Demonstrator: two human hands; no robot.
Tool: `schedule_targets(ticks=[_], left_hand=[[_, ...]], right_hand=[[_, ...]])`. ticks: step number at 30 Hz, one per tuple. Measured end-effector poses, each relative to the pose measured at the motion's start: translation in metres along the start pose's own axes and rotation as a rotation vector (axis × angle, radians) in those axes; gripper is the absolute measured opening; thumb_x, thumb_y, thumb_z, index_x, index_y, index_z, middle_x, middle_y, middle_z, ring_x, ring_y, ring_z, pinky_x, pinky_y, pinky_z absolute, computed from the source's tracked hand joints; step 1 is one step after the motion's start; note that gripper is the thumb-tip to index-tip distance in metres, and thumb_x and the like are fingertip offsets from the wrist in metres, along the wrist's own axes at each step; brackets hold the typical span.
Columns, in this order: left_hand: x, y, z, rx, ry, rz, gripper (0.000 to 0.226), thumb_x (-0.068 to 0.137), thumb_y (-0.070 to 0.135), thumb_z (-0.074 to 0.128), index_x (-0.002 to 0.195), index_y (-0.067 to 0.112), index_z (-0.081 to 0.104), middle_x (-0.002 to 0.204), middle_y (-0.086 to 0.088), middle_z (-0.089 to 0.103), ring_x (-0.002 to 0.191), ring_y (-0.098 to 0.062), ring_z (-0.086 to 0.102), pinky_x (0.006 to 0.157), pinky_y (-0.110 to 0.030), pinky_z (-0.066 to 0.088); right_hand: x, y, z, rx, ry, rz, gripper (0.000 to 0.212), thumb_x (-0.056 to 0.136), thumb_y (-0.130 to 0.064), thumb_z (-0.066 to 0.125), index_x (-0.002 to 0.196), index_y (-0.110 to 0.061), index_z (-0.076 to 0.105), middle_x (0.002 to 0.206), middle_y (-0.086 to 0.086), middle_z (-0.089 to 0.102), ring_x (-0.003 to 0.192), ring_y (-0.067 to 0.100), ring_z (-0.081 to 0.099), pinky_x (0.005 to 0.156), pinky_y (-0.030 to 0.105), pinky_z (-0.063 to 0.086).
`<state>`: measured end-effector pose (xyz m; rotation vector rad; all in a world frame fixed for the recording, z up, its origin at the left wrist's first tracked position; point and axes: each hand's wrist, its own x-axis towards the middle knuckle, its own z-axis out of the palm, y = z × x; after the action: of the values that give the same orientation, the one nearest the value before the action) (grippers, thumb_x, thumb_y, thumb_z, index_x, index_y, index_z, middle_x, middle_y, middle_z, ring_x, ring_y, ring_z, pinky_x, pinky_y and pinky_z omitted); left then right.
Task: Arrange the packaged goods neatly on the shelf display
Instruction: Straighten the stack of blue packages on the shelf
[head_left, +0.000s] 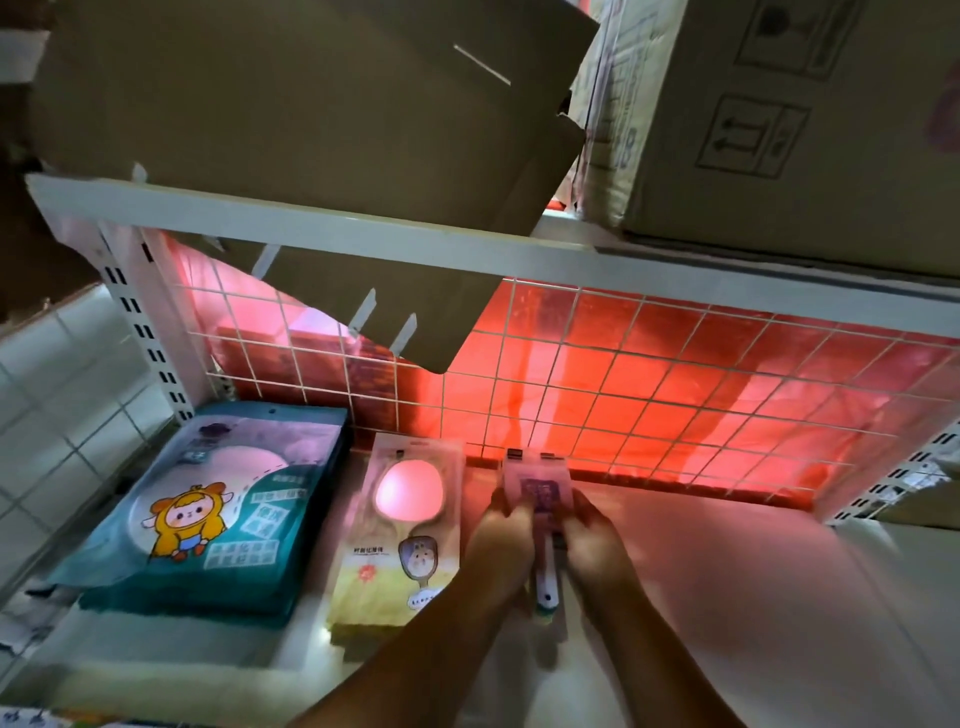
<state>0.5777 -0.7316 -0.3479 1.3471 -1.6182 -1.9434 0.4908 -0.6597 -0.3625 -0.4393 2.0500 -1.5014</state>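
Observation:
A narrow stack of pink-and-purple packaged brushes (537, 491) lies on the white shelf (727, 597), its top end near the wire grid. My left hand (501, 538) grips its left side and my right hand (595, 543) grips its right side; white handles (545, 592) stick out below between my wrists. Just left of it lies a stack of pink-and-yellow mirror packs (400, 535). Farther left sits a stack of teal pouches (208, 514) with a cartoon figure.
A white wire grid (649, 384) backs the shelf, with red glow behind it. Above, an upper shelf rail (311, 228) carries a brown cardboard box (311, 130) that overhangs, and a second carton (805, 130) at right. White floor tiles (62, 395) lie to the left.

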Motion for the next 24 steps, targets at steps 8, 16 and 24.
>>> schedule_targets(ticks=[8, 16, 24], left_hand=[[0.002, -0.004, 0.002, 0.035, 0.007, 0.017, 0.026, 0.105, 0.05, 0.04, 0.109, 0.031, 0.058, 0.104, -0.002, 0.07, 0.107, -0.025, 0.065, 0.108, -0.045, 0.045], [0.007, -0.011, 0.006, 0.004, 0.048, 0.015, 0.038, 0.104, 0.052, 0.043, 0.126, 0.025, 0.06, 0.11, -0.007, 0.07, 0.107, -0.028, 0.065, 0.107, -0.046, 0.045], [-0.028, -0.024, -0.002, 0.084, 0.136, 0.195, 0.041, 0.107, 0.028, 0.047, 0.143, 0.009, 0.051, 0.124, -0.004, 0.063, 0.111, -0.018, 0.061, 0.092, -0.025, 0.048]], right_hand=[[0.006, 0.01, 0.0, 0.048, -0.001, 0.032, 0.022, 0.103, -0.017, 0.051, 0.113, -0.019, 0.07, 0.102, 0.006, 0.075, 0.099, 0.025, 0.07, 0.097, 0.042, 0.053], [0.007, 0.005, -0.005, 0.03, -0.035, 0.009, 0.022, 0.103, -0.014, 0.051, 0.117, -0.019, 0.067, 0.108, 0.005, 0.073, 0.097, 0.018, 0.069, 0.084, 0.027, 0.053], [-0.023, 0.017, -0.027, -0.147, 0.054, -0.027, 0.026, 0.104, -0.039, 0.047, 0.119, -0.024, 0.062, 0.11, 0.001, 0.066, 0.099, 0.016, 0.062, 0.082, 0.033, 0.052]])
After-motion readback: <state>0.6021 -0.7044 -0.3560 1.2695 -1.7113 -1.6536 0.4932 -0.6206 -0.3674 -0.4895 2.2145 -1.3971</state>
